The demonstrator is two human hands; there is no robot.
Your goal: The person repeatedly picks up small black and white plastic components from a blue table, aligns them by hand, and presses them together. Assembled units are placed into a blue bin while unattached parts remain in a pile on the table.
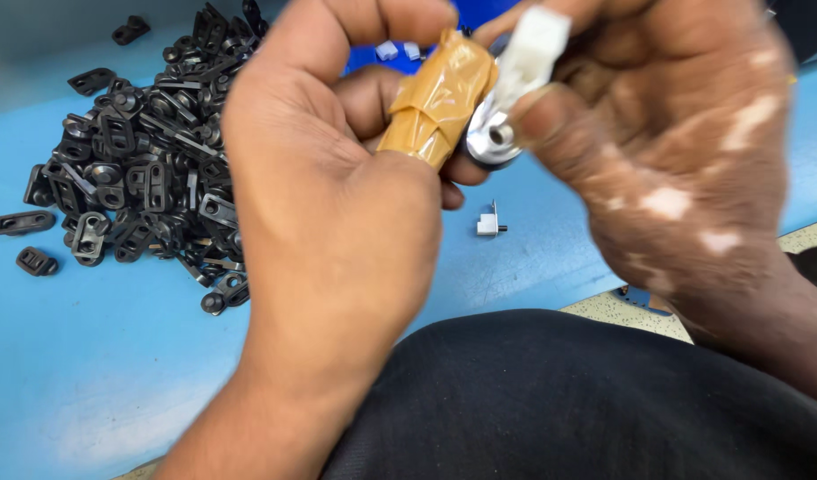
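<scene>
Both hands meet at about twelve o'clock, raised above the blue flat surface (97,373). The left hand (328,204) is clenched, its thumb wrapped in tan tape, and pinches a small round shiny metal part with a hole in its face (491,140). The right hand (666,151) grips the same piece from the other side, a small white plastic block (531,49) pinched between its fingertips just above the metal.

The hold looks fragile: the metal part is small and smooth, and the taped thumb probably gives less feel, so it could slip and drop toward the lap or the surface. A tiny white plastic clip with a dark pin (490,222) lies loose at five o'clock of the metal part. A heap of small black moulded plastic brackets (146,169) sits at nine o'clock; a dropped piece would be hard to find there.
</scene>
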